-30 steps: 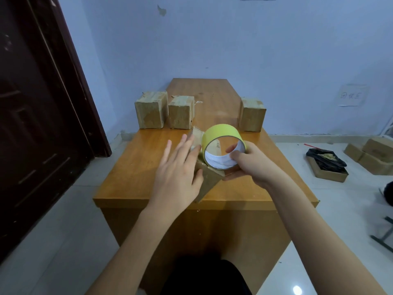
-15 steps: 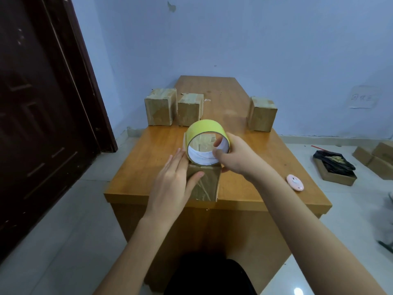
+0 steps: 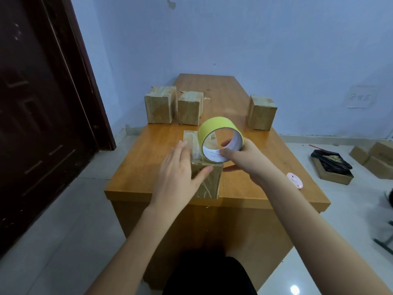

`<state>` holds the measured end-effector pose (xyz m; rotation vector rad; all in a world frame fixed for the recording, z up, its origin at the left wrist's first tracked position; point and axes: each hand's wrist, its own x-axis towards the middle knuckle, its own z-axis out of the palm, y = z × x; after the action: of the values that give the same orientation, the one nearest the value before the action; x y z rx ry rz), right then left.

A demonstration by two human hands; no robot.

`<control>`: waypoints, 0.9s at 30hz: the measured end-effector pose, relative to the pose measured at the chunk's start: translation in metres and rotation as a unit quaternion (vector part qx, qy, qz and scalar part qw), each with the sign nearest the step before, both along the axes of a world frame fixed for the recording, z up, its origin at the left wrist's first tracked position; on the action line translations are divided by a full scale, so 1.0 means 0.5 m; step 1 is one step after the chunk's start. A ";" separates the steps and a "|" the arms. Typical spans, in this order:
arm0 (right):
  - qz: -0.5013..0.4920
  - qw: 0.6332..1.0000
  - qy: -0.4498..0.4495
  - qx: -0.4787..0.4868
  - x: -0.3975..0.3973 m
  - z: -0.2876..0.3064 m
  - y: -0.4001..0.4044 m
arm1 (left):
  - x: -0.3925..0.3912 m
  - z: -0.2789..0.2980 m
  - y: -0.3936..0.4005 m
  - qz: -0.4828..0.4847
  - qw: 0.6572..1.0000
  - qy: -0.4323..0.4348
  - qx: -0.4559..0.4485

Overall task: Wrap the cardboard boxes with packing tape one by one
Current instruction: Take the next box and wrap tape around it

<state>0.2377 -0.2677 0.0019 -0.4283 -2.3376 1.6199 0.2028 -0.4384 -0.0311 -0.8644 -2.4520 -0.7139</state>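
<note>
**A:** Talk me through it. Where's the box?

**B:** The box point(image 3: 207, 177) stands at the near edge of the table point(image 3: 148, 167), right in front of me. My left hand point(image 3: 180, 179) lies flat against its left side and top, fingers straight, thumb across the front face. Nothing clamped there, just pressing. My right hand point(image 3: 244, 160) grips the yellow tape roll point(image 3: 220, 137), fingers hooked through the core, thumb outside, with the roll sitting over the box top.

**A:** What could go wrong?

**B:** The box is light, I'd guess, and close to the edge. If I pull tape hard while my flat hand slips, it may tip or slide off. The clear tape on top already looks wrinkled, so a slack pull could crease it more or stick it to itself.

**A:** Anything in the way?

**B:** Two boxes point(image 3: 174, 104) stand side by side at the far left, another box point(image 3: 261, 112) far right, all well apart from my work. A small pink object point(image 3: 294, 180) lies near my right forearm, and a wide swing could knock it.
</note>
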 end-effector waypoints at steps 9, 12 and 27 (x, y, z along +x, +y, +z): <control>0.037 0.997 -0.014 -0.064 0.012 0.034 0.023 | 0.004 -0.007 0.005 -0.009 0.994 0.074 -0.077; 0.030 0.982 0.020 -0.187 0.029 0.030 0.031 | 0.002 -0.008 0.000 -0.022 0.994 0.067 -0.084; -0.027 0.935 0.056 -0.349 0.034 -0.035 0.038 | 0.001 -0.009 -0.003 -0.037 0.994 0.066 -0.080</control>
<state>0.2546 -0.2487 -0.0156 -0.5072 -1.5874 2.3452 0.2032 -0.4401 -0.0357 -1.0325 -2.3939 -0.4744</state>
